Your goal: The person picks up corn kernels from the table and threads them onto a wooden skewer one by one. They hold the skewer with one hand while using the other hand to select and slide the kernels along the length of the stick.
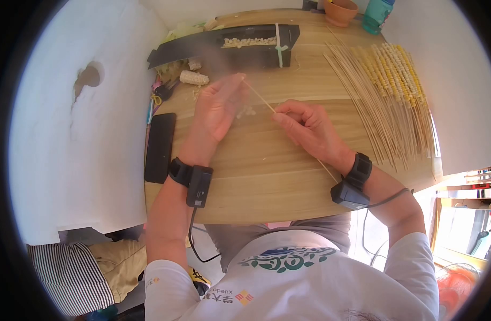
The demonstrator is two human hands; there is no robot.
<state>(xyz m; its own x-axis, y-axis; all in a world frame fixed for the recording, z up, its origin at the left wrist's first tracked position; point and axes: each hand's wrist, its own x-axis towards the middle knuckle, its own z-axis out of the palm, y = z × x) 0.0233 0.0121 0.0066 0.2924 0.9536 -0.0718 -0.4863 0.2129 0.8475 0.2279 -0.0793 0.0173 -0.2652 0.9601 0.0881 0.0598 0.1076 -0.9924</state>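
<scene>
A thin wooden skewer [261, 98] slants across the middle of the table, pinched between the thumb and fingers of my right hand [312, 128]. Its lower end runs down under my right wrist. At the upper tip, my left hand [222, 107] has its fingers drawn together; haze and blur hide what they hold, if anything. Behind my left hand stands a long black box [259, 58] with pale corn kernels [251, 41] in it. A stripped corn cob [194, 78] lies left of the box. A few loose kernels [247, 112] are scattered beside my left hand.
Bare skewers [360, 101] and skewers threaded with corn kernels [398, 75] lie at the right. An orange bowl [340, 13] and a teal bottle [377, 17] stand at the back. A black phone-like slab [160, 147] lies along the left edge, near white side walls [112, 144].
</scene>
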